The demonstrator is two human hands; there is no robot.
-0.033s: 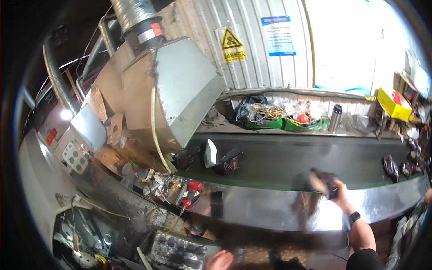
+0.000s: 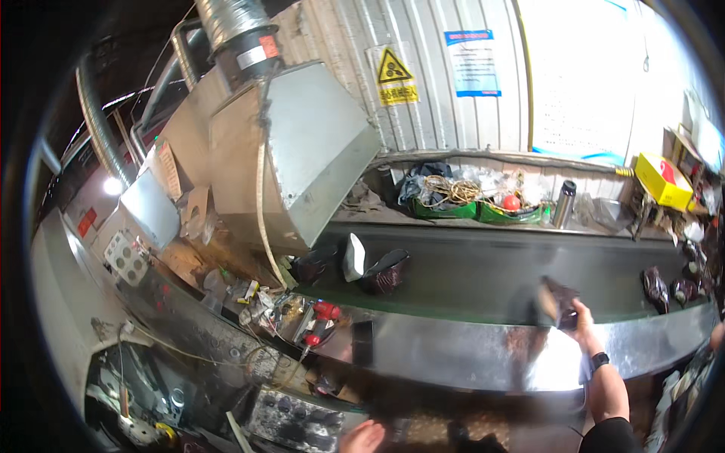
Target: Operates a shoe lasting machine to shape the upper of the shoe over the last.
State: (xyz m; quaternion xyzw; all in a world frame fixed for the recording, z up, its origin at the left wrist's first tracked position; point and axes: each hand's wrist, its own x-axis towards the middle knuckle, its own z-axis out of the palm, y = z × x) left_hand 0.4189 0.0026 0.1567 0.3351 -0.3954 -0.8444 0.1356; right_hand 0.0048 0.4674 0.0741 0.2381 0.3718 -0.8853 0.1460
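Observation:
My right hand (image 2: 583, 326) is closed around one end of a dark maroon shoe (image 2: 560, 302), held tilted above the near edge of the conveyor belt (image 2: 476, 272). A tan patch faces left on the shoe; motion blur softens its outline. Low at the bottom edge, my left hand (image 2: 362, 438) is partly in view, fingers stretched out and nothing in them. On the belt to the left lie a maroon shoe upper (image 2: 387, 273), a white sole-like piece (image 2: 353, 257) leaning upright beside it, and another dark shoe piece (image 2: 314, 266).
More dark maroon shoes (image 2: 655, 288) lie at the belt's right end. A metal hood (image 2: 317, 143) rises over its left end. Behind stand green trays (image 2: 445, 209) with cord and a steel flask (image 2: 564, 204). A red tool (image 2: 325, 311) lies on the cluttered near-left ledge.
My right hand has shifted slightly right with the shoe still in it. My left hand has moved a little left. The whole view has shifted slightly; the pieces on the belt look unchanged.

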